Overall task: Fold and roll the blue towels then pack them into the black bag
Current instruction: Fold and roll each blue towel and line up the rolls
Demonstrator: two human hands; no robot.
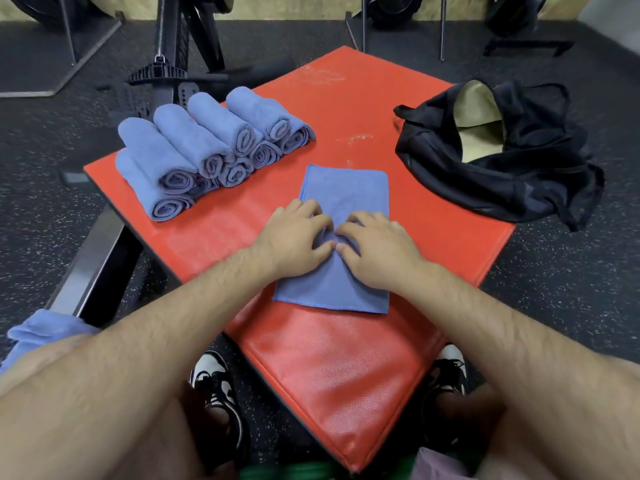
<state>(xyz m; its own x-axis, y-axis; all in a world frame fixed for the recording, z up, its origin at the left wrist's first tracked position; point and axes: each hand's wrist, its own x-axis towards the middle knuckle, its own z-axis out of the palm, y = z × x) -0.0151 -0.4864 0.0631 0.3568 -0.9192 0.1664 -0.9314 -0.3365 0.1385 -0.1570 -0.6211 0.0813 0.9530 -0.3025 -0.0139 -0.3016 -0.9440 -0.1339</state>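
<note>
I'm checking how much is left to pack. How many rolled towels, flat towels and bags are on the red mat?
Rolled blue towels: 9
Folded flat blue towel: 1
Black bag: 1
Total on the red mat: 11

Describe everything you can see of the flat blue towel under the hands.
The flat blue towel is a rectangle of fine-textured cloth with a stitched hem along its near edge. It lies flat on the red pad, long side running away from the person. The left hand and right hand sit on its middle, fingers curled, pinching a small crease between them.
</note>
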